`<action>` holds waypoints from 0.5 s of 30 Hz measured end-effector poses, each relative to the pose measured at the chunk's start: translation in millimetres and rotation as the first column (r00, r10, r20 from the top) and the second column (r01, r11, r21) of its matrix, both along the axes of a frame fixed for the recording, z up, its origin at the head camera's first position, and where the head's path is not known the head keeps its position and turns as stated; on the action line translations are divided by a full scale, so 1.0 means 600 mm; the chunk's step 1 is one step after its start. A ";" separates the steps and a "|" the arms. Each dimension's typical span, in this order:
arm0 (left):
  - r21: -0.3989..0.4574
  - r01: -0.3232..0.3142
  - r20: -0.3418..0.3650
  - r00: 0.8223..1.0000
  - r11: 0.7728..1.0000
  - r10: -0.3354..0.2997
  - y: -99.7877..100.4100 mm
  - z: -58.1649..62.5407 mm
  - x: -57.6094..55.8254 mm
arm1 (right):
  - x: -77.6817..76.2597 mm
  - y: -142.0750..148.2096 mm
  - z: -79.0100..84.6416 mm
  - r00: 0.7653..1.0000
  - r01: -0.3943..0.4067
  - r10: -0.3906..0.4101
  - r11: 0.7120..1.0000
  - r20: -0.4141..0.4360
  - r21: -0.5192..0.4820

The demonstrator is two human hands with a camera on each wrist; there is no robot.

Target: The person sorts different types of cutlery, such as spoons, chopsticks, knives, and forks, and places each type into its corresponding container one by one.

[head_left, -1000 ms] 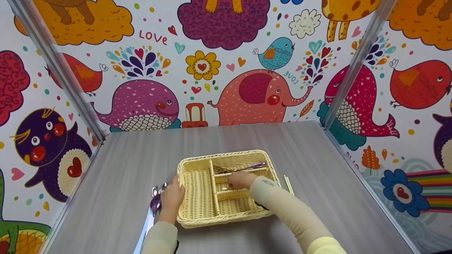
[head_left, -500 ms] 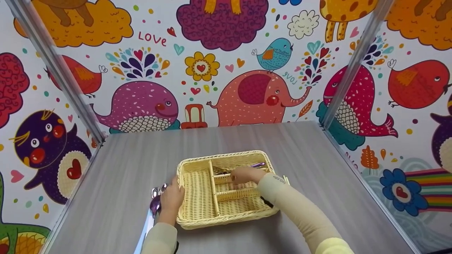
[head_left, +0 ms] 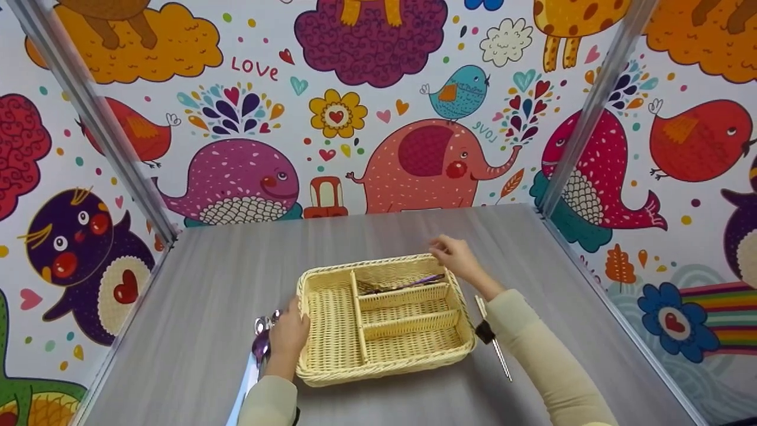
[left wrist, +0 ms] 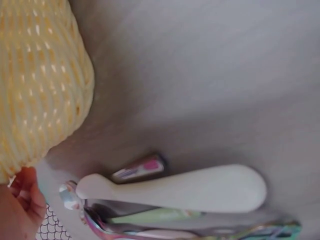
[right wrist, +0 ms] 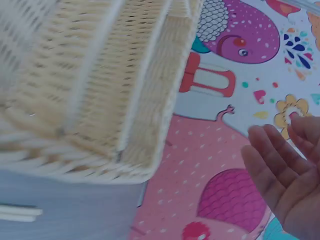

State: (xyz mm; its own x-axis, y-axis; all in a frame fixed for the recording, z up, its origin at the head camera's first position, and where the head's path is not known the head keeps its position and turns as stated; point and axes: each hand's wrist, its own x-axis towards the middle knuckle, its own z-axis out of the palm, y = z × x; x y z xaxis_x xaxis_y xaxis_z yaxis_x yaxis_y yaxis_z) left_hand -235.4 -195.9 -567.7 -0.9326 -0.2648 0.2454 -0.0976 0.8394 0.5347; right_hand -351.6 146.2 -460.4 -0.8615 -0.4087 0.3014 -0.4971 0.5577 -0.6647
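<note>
Wicker basket point(head_left: 331, 319) w/ both hands nearby

It's on the grey table point(head_left: 355, 236), abt 6 o'clock in the head view. L hand point(head_left: 288, 334) grips its 9 o'clock side, fingers curled at the edge — spoons point(head_left: 260, 344) right beside. R hand point(head_left: 461, 260) is by the 1 o'clock corner, fingers loosely bent, holding nothing. Purple utensil point(head_left: 414, 283) in the 1 o'clock slot — chopsticks point(head_left: 501, 358) just off 3 o'clock.

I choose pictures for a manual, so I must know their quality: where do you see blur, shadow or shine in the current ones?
Head view: mostly crisp, a soft shadow on the table near the basket; left wrist view: dim and soft, the white handle blurred, small highlights on the wicker weave; right wrist view: pale, hazy, the dividers smeared.
</note>
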 end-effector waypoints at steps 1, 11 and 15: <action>0.001 -0.001 -0.002 1.000 1.000 0.001 0.000 0.000 0.000 | 0.002 0.008 -0.009 0.999 0.045 -0.044 0.998 0.006 -0.037; -0.002 0.000 -0.006 1.000 1.000 0.000 0.002 0.001 -0.001 | -0.115 0.194 -0.291 0.981 0.190 -0.193 0.974 0.017 0.120; 0.000 -0.004 0.008 1.000 1.000 0.004 0.003 0.001 -0.001 | -0.094 0.210 -0.310 0.935 0.219 -0.290 0.924 0.203 0.313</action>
State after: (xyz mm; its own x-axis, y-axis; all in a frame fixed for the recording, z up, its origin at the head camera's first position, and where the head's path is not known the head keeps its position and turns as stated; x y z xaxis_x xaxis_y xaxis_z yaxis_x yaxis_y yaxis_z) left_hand -235.8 -194.3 -567.1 -0.9335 -0.2683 0.2378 -0.1051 0.8389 0.5340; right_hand -407.9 272.3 -646.3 -0.9790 -0.2028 -0.0232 -0.1580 0.8250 -0.5427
